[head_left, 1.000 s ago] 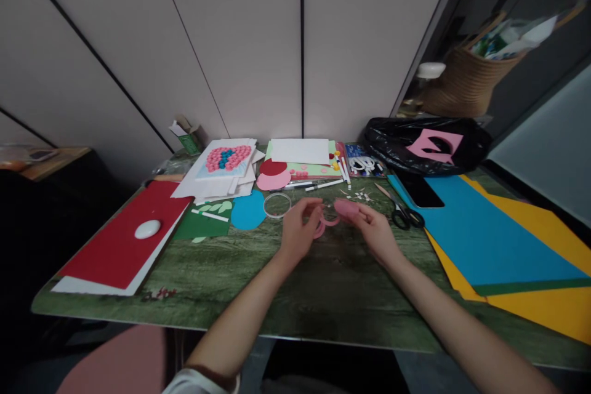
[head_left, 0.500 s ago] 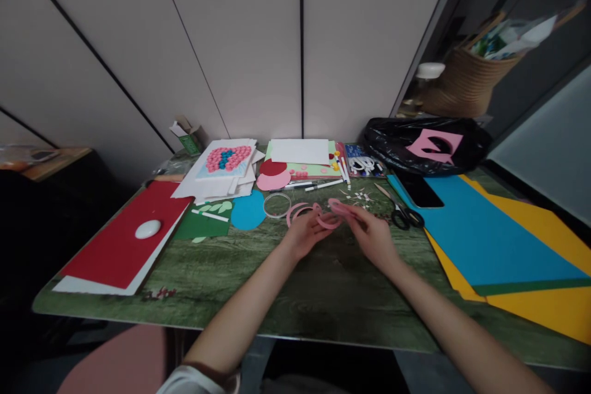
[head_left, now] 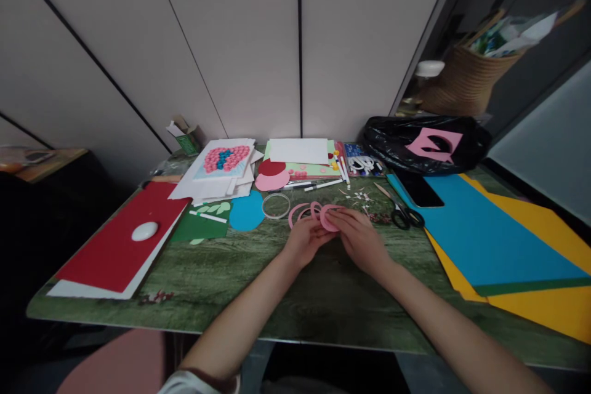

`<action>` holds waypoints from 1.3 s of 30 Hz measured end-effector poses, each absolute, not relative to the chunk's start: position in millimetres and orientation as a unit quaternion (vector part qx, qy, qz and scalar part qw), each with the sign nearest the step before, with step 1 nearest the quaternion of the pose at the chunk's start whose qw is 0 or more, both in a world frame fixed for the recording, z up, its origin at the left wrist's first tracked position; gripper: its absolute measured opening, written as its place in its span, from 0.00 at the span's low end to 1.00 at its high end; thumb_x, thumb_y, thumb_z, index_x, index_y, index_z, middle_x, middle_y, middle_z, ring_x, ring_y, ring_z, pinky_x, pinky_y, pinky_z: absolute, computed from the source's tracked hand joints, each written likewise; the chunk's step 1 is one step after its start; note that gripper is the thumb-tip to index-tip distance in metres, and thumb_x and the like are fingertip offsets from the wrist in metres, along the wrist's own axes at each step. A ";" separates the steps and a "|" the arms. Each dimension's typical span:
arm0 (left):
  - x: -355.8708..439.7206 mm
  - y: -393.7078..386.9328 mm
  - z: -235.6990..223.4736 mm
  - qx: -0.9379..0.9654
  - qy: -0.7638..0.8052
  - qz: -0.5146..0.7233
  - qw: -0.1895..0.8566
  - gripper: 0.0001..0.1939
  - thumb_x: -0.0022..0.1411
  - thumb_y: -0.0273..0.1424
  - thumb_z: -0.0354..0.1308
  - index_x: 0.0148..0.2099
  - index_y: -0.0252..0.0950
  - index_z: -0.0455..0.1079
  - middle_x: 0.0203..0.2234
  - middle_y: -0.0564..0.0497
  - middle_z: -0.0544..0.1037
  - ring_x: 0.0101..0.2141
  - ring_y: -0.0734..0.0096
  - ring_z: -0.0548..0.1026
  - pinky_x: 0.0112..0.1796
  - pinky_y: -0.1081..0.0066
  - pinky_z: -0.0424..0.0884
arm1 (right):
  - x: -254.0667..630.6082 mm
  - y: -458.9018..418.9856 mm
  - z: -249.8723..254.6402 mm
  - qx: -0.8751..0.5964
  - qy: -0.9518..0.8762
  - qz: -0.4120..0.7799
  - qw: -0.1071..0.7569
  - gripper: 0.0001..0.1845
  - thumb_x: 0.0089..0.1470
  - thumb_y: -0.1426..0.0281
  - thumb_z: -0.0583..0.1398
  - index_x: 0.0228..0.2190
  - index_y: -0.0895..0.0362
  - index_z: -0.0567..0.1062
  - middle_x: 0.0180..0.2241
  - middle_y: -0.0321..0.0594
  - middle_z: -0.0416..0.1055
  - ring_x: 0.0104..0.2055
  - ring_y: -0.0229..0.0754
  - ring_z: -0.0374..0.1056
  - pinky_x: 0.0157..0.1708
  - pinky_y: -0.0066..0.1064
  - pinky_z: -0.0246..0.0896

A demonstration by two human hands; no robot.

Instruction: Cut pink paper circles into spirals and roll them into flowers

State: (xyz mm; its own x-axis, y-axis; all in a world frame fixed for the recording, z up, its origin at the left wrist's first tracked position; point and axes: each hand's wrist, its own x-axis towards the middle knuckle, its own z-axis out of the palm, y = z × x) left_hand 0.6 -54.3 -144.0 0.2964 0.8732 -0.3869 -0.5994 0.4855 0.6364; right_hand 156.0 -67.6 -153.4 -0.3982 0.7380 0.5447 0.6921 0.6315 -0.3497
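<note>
A thin, coiled pink paper strip [head_left: 328,222] is held over the green, wood-grained counter [head_left: 198,280], pinched closely by left grip [head_left: 303,242] and right grip [head_left: 364,240]; the green carton's [head_left: 188,145] print cannot be read.

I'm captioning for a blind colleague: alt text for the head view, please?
A person's left hand and right hand hold curled pink paper over a green table. Scissors and a phone lie to the right; a blue disc lies to the left.

Paper strip [head_left: 325,220] left of scissors [head_left: 406,212]
</note>
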 end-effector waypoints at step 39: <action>-26.6 -38.3 -124.5 0.419 0.418 0.448 0.670 0.15 0.52 0.36 0.60 0.39 0.31 0.74 0.40 0.42 0.78 0.42 0.60 0.75 0.49 0.61 0.65 | 171.5 -50.8 -156.7 -0.509 -0.723 0.247 0.396 0.12 0.53 0.70 0.54 0.40 0.53 0.71 0.39 0.39 0.76 0.41 0.42 0.72 0.42 0.35 0.66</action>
